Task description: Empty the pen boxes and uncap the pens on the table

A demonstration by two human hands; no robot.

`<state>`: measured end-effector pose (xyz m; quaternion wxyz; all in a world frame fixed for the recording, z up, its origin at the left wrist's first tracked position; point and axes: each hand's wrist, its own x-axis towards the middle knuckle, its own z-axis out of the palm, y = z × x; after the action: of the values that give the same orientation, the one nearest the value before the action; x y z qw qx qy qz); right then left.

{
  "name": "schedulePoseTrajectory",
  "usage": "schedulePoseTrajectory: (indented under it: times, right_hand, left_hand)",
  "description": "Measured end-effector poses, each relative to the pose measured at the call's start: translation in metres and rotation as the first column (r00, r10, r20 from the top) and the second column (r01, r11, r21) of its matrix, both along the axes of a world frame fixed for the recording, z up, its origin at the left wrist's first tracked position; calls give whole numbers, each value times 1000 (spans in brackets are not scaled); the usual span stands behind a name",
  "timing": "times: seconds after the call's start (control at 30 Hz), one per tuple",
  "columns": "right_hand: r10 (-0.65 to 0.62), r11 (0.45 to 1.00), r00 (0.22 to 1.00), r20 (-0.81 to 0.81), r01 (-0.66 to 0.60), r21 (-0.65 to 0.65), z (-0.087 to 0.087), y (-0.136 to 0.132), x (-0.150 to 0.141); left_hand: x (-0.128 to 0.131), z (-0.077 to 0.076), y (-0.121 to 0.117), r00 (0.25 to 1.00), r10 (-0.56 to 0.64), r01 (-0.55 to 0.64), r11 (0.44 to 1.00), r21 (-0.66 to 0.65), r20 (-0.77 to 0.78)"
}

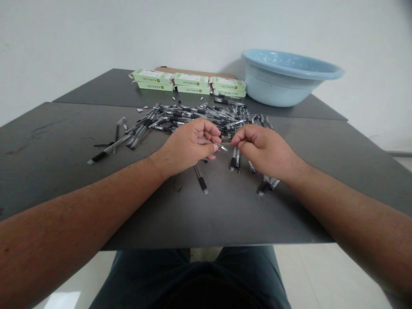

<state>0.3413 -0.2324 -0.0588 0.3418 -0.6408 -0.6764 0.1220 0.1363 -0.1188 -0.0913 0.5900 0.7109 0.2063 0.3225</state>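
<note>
My left hand is closed round a pen, whose metal tip sticks out to the right between thumb and fingers. My right hand is closed in a pinch just beside that tip, and what it pinches is too small to name. Both hands hover over the near edge of a heap of several black and clear pens on a dark grey table. A few pens lie under and beside my right hand.
Three stacks of green and white boxes line the far side of the table, with a brown cardboard piece behind them. A light blue plastic basin stands at the back right. Loose pens lie to the left.
</note>
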Motion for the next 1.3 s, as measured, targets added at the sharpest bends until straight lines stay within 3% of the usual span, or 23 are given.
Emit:
schedulePoseTrajectory:
  times: [0.33,0.83,0.93,1.07,1.2,1.3]
  right_hand:
    - [24,999,1000,18,-23,-43,-6,-1,-5]
    - [54,999,999,2,-54,-8,-4,-4,-7]
    - [52,998,999,3,-52,-22,-4,-4,-7]
    - [31,999,999,30,-31,-7,-4,-4,-6]
    - [36,998,994,105,-41,48,-4,-3,-7]
    - [71,991,975,213,-93,92,-6,-1,-11]
  left_hand:
    - [2,6,-5,998,8,7,973,-230,65]
    - [0,7,-6,1000,-19,25,956,-292,22]
    - [1,6,-5,1000,7,-7,977,-214,-2]
    - [-2,7,-2,997,62,-60,997,46,-49]
    - [-5,7,-4,990,85,-44,946,320,-115]
    - [-4,5,-7,986,97,-35,917,397,-137]
